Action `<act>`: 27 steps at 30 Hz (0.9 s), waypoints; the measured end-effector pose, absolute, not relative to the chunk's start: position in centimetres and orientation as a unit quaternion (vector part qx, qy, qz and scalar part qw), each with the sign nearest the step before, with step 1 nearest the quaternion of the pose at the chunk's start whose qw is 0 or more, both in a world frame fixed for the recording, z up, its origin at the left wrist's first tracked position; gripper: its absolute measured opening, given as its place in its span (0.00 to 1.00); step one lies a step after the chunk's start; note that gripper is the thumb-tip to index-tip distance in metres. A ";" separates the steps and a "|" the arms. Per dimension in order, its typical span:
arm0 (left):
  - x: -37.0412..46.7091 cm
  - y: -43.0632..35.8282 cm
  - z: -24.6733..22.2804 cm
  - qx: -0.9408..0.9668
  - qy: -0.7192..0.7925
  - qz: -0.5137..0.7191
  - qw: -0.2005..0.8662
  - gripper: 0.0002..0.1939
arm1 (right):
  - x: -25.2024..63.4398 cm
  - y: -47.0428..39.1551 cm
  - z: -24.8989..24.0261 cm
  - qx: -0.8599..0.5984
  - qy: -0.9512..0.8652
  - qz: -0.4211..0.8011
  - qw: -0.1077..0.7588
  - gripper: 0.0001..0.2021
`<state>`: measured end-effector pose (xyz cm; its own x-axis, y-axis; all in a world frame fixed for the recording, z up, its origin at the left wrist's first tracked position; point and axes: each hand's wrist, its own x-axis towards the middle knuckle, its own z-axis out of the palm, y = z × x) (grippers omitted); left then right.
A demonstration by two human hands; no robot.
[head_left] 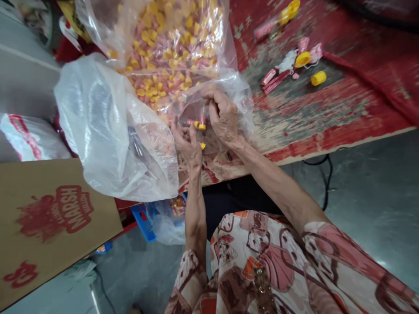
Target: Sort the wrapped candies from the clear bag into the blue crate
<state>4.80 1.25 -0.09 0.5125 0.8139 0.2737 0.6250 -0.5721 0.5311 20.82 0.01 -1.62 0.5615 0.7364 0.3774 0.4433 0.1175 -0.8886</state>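
A large clear plastic bag (108, 126) lies open on the worn red table (294, 109), full of small tubes with yellow caps (153, 39). At the bag's mouth, my left hand (188, 141) has its fingers curled near the plastic; whatever they hold is hidden. To its right, my right hand (224, 113) is closed at the bag's edge, with its fingertips pressed together on the thin film. Between the hands lie a couple of tubes with yellow ends (202, 122). Another yellow piece (203, 146) sits beside my left hand.
Loose wrappers (288, 61), a yellow cap (318, 78) and a capped tube (278, 19) lie on the table's right part. A cardboard box (59, 218) stands at lower left. A blue crate (144, 222) is under the table, and a black cable (327, 183) hangs at right.
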 end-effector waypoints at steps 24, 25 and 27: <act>4.2 -3.1 0.2 0.735 0.506 0.416 0.172 0.25 | 19.9 -1.9 -1.6 -0.618 -0.556 0.119 0.543 0.15; 4.1 -3.2 0.2 0.720 0.517 0.436 0.157 0.26 | 19.7 -2.0 -1.3 -0.629 -0.567 0.125 0.517 0.15; 4.0 -3.4 -0.1 0.725 0.522 0.428 0.136 0.27 | 19.4 -2.2 -1.0 -0.644 -0.587 0.131 0.472 0.15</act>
<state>3.97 -3.36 -0.10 0.0876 0.8739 0.4781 0.6402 -0.4171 0.6451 19.37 -2.23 -0.97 0.2764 0.8803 0.3855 0.6327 0.1352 -0.7625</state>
